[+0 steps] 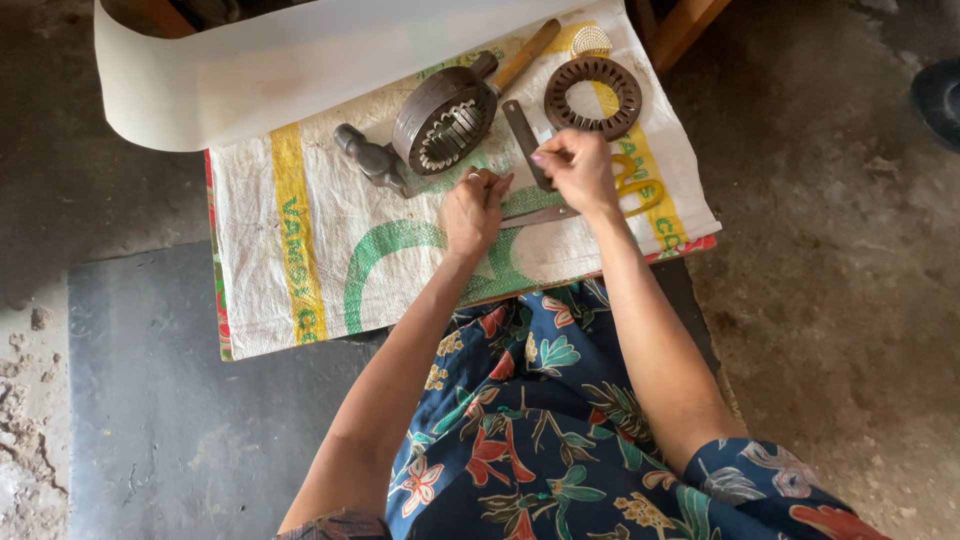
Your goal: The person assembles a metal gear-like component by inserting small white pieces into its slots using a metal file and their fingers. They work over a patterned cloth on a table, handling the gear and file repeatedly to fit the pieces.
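My left hand and my right hand are held close together over a white woven sack spread on a low table. Both have their fingers pinched; what is between them is too small to make out. Under the hands lie a flat metal strip and a blade with yellow-handled scissors. Just beyond my left hand stands a round metal stator core with slotted teeth. A second toothed ring lies beyond my right hand.
A hammer with a wooden handle lies by the core. A wide roll of cream paper curls across the table's far side. Below the table are a dark slab, the rough concrete floor and my floral-clothed lap.
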